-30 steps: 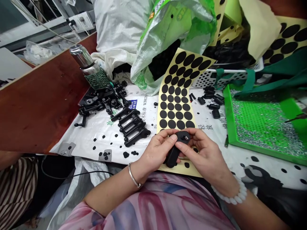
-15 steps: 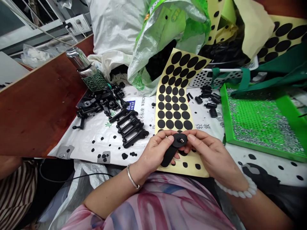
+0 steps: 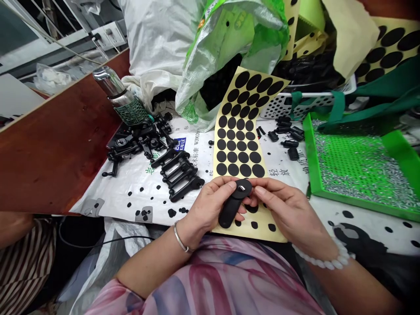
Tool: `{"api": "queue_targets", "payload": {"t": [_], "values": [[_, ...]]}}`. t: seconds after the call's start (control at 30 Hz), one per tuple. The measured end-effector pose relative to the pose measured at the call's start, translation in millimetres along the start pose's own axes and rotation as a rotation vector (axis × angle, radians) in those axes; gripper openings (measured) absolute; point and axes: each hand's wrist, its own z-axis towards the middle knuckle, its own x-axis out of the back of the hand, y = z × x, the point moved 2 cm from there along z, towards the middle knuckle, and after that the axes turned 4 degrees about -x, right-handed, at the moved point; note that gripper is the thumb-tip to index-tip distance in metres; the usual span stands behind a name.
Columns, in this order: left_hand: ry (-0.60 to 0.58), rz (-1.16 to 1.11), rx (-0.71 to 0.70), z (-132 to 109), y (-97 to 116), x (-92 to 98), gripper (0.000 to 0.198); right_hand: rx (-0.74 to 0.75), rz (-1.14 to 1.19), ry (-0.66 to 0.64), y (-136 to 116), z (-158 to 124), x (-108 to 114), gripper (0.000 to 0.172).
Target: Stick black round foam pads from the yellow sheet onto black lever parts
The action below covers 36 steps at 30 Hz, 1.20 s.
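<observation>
My left hand is closed around a black plastic part with a round head and a long handle, held just above the table's near edge. A small metal pin shows in the part's round head. My right hand pinches that head from the right with thumb and fingers. Under both hands lies a yellow backing sheet covered with round black pads, curling up at its far end.
Finished black parts lie in a row and in a heap beside a steel flask. A green tray of small metal pins sits at right. Bags, a white basket and more pad sheets crowd the back. A wooden board stands at left.
The black part has tilted so its round head faces more edge-on. My right hand's fingers have slid slightly along the head. Both hands stay in the same spot.
</observation>
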Motion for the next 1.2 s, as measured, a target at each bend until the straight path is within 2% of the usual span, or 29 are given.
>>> {"api": "queue_targets", "payload": {"t": [0.1,0.23,0.3,0.37,0.67,1.2], "values": [[0.020,-0.016,-0.041,-1,-2,-1.6,0.044,0.146,-0.175,0.128,-4,-3,-3,0.019],[0.047,-0.016,-0.084,-3,-4,-4.6,0.045,0.572,-0.596,0.370,-12,-10,-7,0.021],[0.064,-0.003,-0.110,-4,-4,-6.0,0.046,0.723,-0.737,0.389,-13,-11,-9,0.022],[0.080,0.011,-0.129,-5,-4,-7.0,0.048,0.795,-0.825,0.382,-13,-12,-9,0.023],[0.075,0.062,-0.162,-7,-5,-8.7,0.049,0.888,-1.048,0.396,-12,-14,-9,0.025],[0.112,0.095,-0.125,-8,-5,-11.4,0.054,0.858,-1.082,0.416,-12,-17,-6,0.022]]}}
